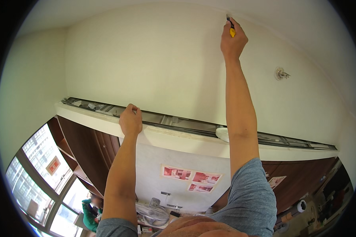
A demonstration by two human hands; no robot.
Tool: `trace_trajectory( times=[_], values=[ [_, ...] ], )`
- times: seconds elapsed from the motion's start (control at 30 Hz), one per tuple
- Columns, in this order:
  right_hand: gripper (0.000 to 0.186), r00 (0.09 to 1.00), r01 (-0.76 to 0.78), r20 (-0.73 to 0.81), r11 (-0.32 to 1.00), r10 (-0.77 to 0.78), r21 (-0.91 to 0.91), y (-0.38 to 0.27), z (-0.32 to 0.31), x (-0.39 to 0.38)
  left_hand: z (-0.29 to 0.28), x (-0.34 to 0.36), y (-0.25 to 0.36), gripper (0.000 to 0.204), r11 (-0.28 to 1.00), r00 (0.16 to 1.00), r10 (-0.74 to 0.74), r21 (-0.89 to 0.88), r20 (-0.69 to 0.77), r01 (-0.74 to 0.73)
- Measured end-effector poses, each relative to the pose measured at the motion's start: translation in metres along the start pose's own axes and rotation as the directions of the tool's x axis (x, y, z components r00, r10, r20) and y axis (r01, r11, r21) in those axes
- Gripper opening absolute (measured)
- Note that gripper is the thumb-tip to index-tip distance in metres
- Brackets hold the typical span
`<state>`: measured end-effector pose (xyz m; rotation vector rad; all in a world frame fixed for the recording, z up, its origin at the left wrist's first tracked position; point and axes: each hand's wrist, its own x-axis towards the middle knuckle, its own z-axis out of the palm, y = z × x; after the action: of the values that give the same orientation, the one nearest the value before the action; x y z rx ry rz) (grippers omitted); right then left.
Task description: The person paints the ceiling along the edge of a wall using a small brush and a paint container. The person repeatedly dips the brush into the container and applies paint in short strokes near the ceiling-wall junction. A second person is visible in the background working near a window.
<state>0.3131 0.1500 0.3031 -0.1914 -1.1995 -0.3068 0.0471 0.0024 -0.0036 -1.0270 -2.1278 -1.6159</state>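
My right hand [233, 41] is raised high, its fingers closed round a black and yellow utility knife [232, 32]. The metal tip of the knife points up at the seam along the top of the pale surface [154, 59]. Lower and to the left, my left hand [131, 119] has its fingers curled together at the lip of the long recessed slot [170, 119]. Whatever those fingers may hold is hidden. Metal strips and loose bits lie inside the slot, and a round white fitting [222, 134] sits at its edge beside my right forearm.
Bare wires stick out of a hole [281, 74] to the right of my right arm. Below are dark wooden cabinets [83, 138], a standing fan [156, 212] and a wall with red and white pictures [192, 179]. A person in green [90, 215] is near the windows.
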Motion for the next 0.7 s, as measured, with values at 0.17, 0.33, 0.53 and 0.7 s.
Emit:
trace_trajectory(
  times=[0.17,0.33,0.53,0.7],
  values=[
    [0.033,0.999,0.047,0.004,0.999,-0.047,0.01,0.005,0.012,-0.002,0.002,0.0,0.001,0.019,1.0,1.0,-0.006,-0.03,0.005,0.006],
    [0.032,0.996,0.089,0.012,0.996,-0.089,-0.021,0.009,0.025,-0.005,0.002,0.0,0.0,0.019,0.999,1.0,-0.017,-0.034,0.005,0.018],
    [0.033,0.99,0.142,-0.005,0.987,-0.143,-0.07,0.011,0.035,-0.005,0.0,0.0,0.002,0.018,1.0,1.0,-0.01,0.01,0.029,0.01],
    [0.033,0.99,0.142,0.003,0.984,-0.143,-0.104,0.013,0.038,-0.003,-0.001,-0.001,0.003,0.018,1.0,1.0,0.01,0.02,0.016,-0.011]
  ],
)
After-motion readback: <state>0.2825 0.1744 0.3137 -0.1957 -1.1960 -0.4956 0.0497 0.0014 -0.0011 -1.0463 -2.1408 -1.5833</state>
